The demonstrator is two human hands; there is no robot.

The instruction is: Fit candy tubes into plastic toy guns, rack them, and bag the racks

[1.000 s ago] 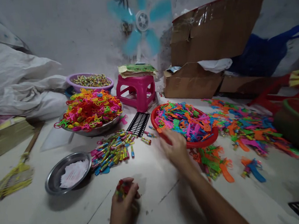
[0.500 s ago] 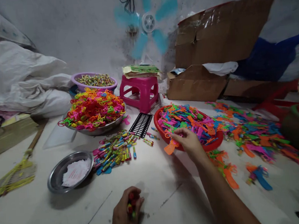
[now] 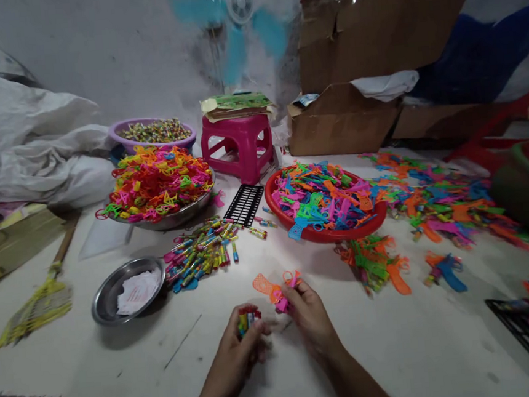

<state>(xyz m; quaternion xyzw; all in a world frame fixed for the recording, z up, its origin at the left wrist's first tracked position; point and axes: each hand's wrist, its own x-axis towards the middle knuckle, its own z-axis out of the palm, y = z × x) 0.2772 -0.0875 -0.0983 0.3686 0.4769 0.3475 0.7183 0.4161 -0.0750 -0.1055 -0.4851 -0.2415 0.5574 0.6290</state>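
Note:
My left hand [image 3: 242,342] is closed around several small colourful tubes [image 3: 247,320] with red ends, low over the white table. Close beside it, my right hand [image 3: 306,312] pinches an orange plastic toy gun [image 3: 266,286] together with a small pink plastic piece [image 3: 283,303]; how the two are joined I cannot make out. Beyond my right hand, a red basin [image 3: 332,234] is heaped with toy guns in several colours. A loose pile of small tubes [image 3: 204,253] lies farther off to the left.
A metal bowl [image 3: 100,299] holding white paper slips stands left, before a basin of bright plastic pieces [image 3: 161,183]. A black slotted tray [image 3: 245,205] lies near the pink stool [image 3: 236,145]. Toy guns [image 3: 455,206] spread over the right; another black tray [image 3: 526,336] sits at the right edge.
My right hand has come back from the red basin toward my left hand, carrying the orange toy gun. The left hand still holds its tubes. The view has tilted down slightly.

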